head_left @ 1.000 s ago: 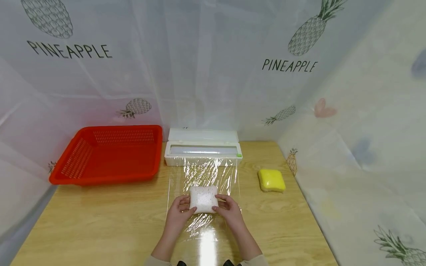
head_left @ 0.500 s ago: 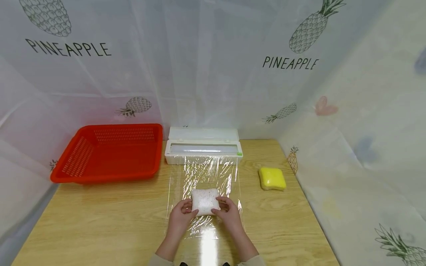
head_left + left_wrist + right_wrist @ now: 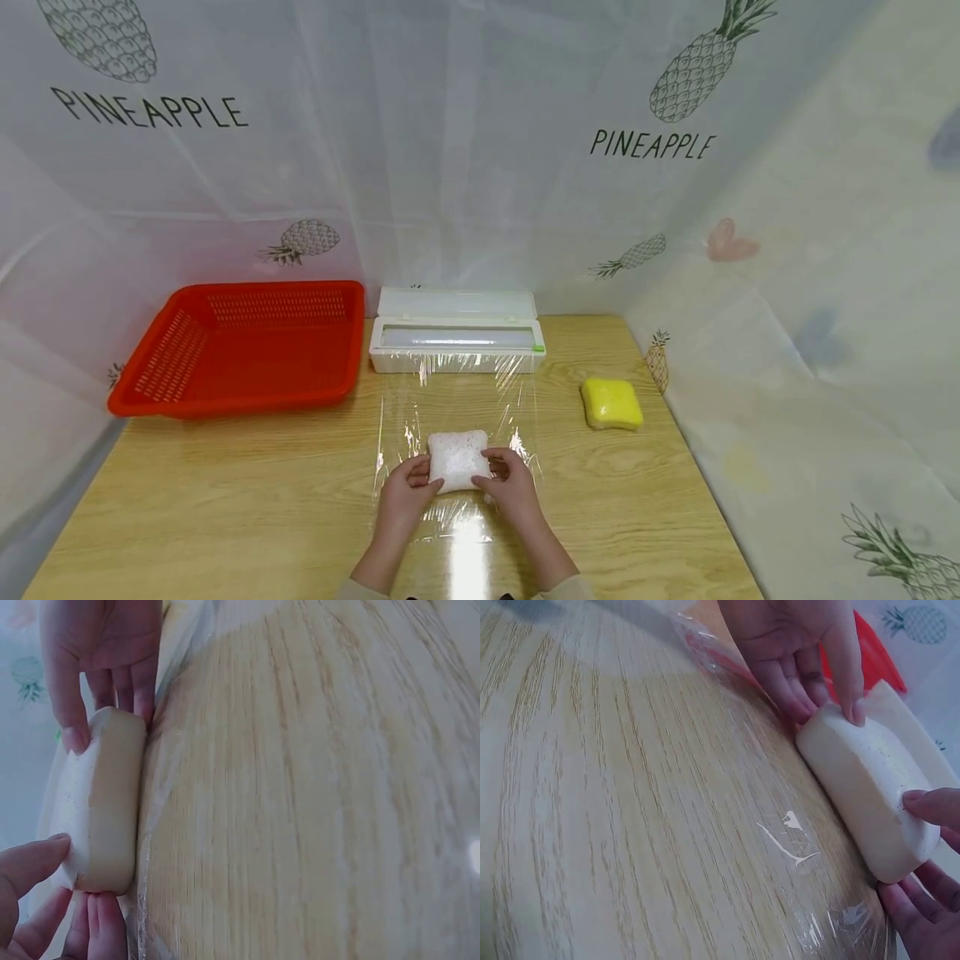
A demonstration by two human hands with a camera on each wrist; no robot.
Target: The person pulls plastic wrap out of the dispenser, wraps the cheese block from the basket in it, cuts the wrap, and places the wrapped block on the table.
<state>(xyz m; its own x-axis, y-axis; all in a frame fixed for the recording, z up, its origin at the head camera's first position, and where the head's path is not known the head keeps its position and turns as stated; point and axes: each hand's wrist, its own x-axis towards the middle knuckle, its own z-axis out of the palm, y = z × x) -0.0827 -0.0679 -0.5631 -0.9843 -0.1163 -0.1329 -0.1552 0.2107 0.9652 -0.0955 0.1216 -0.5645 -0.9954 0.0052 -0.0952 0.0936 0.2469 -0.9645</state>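
Note:
A white, pillow-shaped sponge (image 3: 458, 461) with reddish specks and cream sides lies on clear cling film (image 3: 457, 392) spread over the table. My left hand (image 3: 403, 492) grips its left end, thumb (image 3: 56, 840) on the top face and the other fingers along the side. From the right end my right hand (image 3: 516, 487) holds it the same way, thumb (image 3: 915, 802) on top. The film runs out from a white cling film box (image 3: 457, 361) with its lid up. In both wrist views the sponge sits low, right at the film.
A red plastic basket (image 3: 262, 404) stands at the back left of the wooden table (image 3: 225, 508). To the right lies a yellow sponge (image 3: 612, 404) with a shiny surface. Pineapple-printed curtains (image 3: 465, 167) hang close behind and along the sides.
Both hands have shifted slightly toward the person with the white sponge between them. The glints on the film have changed. Basket, box and yellow sponge have stayed put.

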